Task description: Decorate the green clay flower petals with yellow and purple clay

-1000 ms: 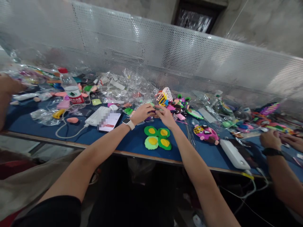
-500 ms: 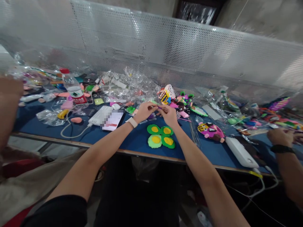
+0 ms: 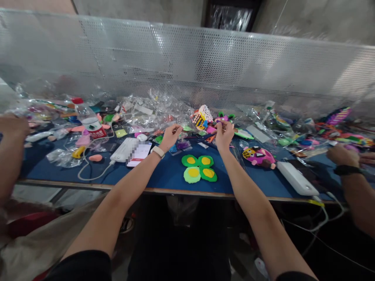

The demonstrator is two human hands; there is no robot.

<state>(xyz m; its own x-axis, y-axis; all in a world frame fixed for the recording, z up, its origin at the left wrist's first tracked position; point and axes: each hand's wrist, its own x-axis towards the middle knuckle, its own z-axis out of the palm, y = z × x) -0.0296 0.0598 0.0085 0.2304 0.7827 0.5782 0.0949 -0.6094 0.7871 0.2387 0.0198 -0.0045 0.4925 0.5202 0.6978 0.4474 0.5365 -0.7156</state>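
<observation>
My left hand (image 3: 172, 134) hovers over the table with fingertips pinched together; anything between them is too small to make out. Apart from it, my right hand (image 3: 224, 134) is closed in a pinch near the colourful clay figures, and what it grips cannot be told. Below and between both hands lies a four-lobed clay piece (image 3: 199, 167), three lobes dark green and one pale green, each with a yellow oval on it. Small bags of blue and purple clay (image 3: 184, 145) lie close to my left hand.
A phone (image 3: 140, 153) and white power bank (image 3: 124, 150) lie left, near a water bottle (image 3: 92, 123). To the right are a magenta-and-yellow clay figure (image 3: 259, 157) and another power bank (image 3: 297, 179). Plastic wrappers (image 3: 158, 111) line the perforated metal screen (image 3: 175, 58). Co-workers' arms show at both sides.
My hands were together above the clay piece, fingertips meeting around something small and purple. They have now separated, left hand leftward and right hand rightward. The four-lobed piece stays put.
</observation>
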